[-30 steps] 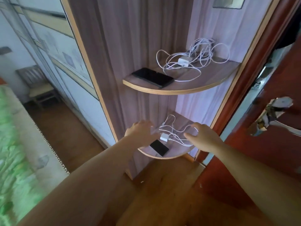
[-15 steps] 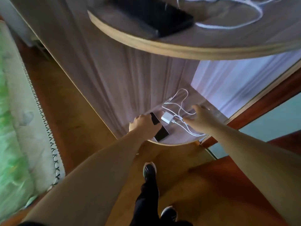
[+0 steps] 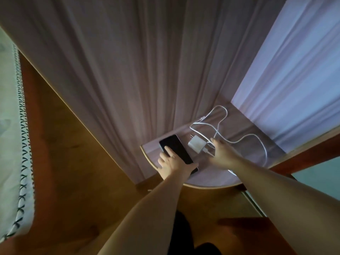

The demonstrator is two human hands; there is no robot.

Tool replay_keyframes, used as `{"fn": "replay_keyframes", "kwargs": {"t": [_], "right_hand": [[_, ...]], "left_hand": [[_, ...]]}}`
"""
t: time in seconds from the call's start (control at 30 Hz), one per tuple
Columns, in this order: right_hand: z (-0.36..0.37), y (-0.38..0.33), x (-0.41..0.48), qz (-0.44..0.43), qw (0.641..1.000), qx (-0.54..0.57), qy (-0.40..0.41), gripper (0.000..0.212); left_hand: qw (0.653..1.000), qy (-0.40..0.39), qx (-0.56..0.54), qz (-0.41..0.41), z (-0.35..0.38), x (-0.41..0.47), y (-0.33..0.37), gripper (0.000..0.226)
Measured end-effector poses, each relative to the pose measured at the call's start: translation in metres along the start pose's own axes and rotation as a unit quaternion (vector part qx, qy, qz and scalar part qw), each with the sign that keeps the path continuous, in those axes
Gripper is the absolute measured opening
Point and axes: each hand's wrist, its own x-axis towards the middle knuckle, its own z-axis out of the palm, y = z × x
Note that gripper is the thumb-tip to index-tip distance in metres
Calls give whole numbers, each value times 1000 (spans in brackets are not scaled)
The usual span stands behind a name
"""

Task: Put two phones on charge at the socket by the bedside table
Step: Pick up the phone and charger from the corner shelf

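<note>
A black phone [image 3: 175,148] lies screen-up on the low rounded corner shelf [image 3: 220,178]. My left hand [image 3: 173,165] rests on the phone's near end, fingers over the screen and thumb at its edge. To the phone's right sits a white charger plug [image 3: 196,144] with a white cable [image 3: 239,139] looping across the shelf. My right hand [image 3: 223,154] is down on the cable just right of the plug; whether the fingers pinch it I cannot tell. The second phone and the socket are out of view.
Wood-grain panels [image 3: 139,70] rise behind the shelf and meet in a corner. A bed with a pale stitched cover [image 3: 12,144] runs along the left. Wooden floor [image 3: 73,172] lies below, a red-brown door frame [image 3: 312,150] at right, my dark trouser leg [image 3: 181,234] beneath.
The view has dropped and closed in, so the upper shelf with the other phone left the frame. My left hand slid onto the phone; my right hand settled by the plug.
</note>
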Motion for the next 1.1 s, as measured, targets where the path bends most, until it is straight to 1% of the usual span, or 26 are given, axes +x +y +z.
{"fn": "replay_keyframes", "kwargs": {"t": [0.07, 0.2, 0.23, 0.27, 0.37, 0.43, 0.53, 0.6, 0.7, 0.77, 0.83, 0.9, 0.97, 1.03, 1.1], "right_hand": [[9, 4, 7, 7, 1000, 0, -4, 70], [24, 7, 14, 4, 999, -27, 46, 19], [25, 6, 15, 5, 998, -22, 57, 10], [27, 5, 16, 9, 998, -16, 61, 8], [32, 6, 19, 14, 998, -18, 56, 16], [32, 7, 17, 17, 998, -2, 58, 16], [21, 6, 14, 45, 995, 57, 65, 20], [7, 2, 10, 63, 992, 91, 68, 24], [-16, -5, 4, 96, 983, 145, 61, 30], [-27, -9, 1, 119, 971, 200, 56, 30], [-39, -17, -5, 128, 955, 259, 68, 27], [-52, -26, -16, 130, 942, 296, 89, 20], [-70, -35, -27, 123, 946, 278, 110, 20], [-87, -41, -36, 124, 942, 284, 132, 23], [-104, -50, -51, 114, 939, 301, 121, 21]], "left_hand": [[1000, 24, 5, 0, 7, 4, 0, 135], [999, 40, -12, -15, 15, 9, 4, 138], [999, 41, -20, -24, 17, 10, 5, 138], [998, 41, -24, -31, 19, 10, 7, 138], [998, 45, -18, -30, 21, 15, 12, 136], [999, 40, -1, -23, 17, 20, 13, 135], [999, -2, 39, -26, 3, 26, 8, 137], [999, -31, 22, -33, -5, 23, 2, 136], [994, -74, -77, -38, -20, 13, 2, 130], [987, -89, -132, -33, -31, 9, 3, 120], [973, -104, -203, -36, -44, 4, 3, 107], [949, -127, -286, -33, -56, -4, 1, 90], [923, -160, -350, -29, -69, -14, -1, 77], [897, -193, -396, -29, -89, -31, -3, 71], [870, -227, -437, -22, -109, -51, -6, 67]]}}
